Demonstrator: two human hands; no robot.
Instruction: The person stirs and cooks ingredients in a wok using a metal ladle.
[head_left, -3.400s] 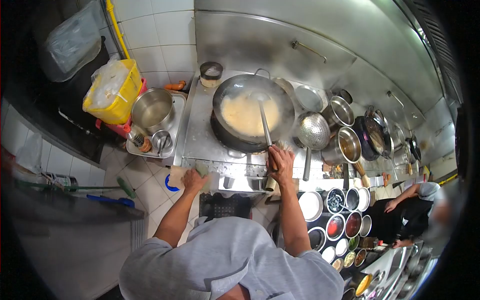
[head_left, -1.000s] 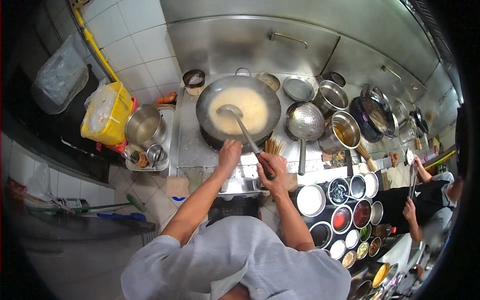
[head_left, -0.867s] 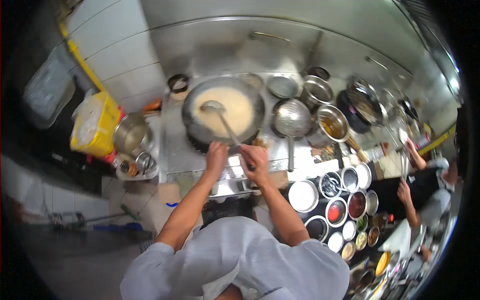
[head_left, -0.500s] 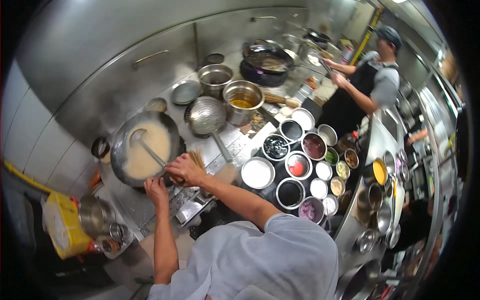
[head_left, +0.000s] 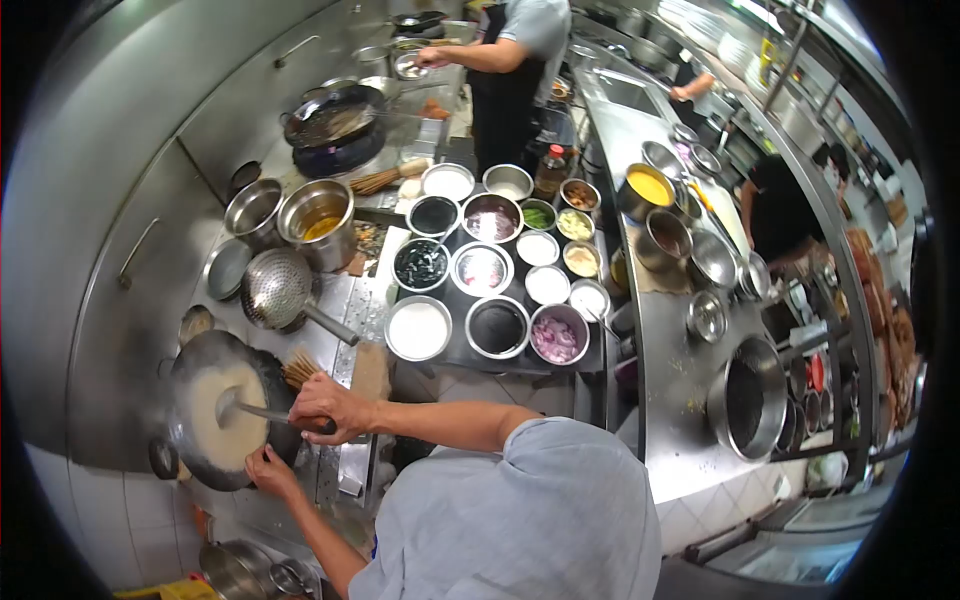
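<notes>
A dark wok (head_left: 185,385) stands at the left with pale, creamy liquid (head_left: 222,445) in it. My right hand (head_left: 328,408) is closed around the handle of a metal ladle (head_left: 262,411), whose bowl sits in the liquid. My left hand (head_left: 270,472) pinches the wok at its near edge; whether it holds the rim or a small handle is hard to tell. Beside my right hand stands a bamboo brush (head_left: 300,368). A perforated skimmer (head_left: 277,288) lies behind the wok, its handle pointing toward me.
Several metal bowls of seasonings, such as one with chopped onion (head_left: 559,334), crowd the counter. A pot of oil (head_left: 318,225) and a second wok (head_left: 335,118) stand farther back. Near that wok works a person in a black apron (head_left: 500,105). A steel counter (head_left: 665,400) runs along the right.
My view has swung to the right, so the wok sits lower and farther left. Both hands keep their grips. The ladle's angle in the wok has changed.
</notes>
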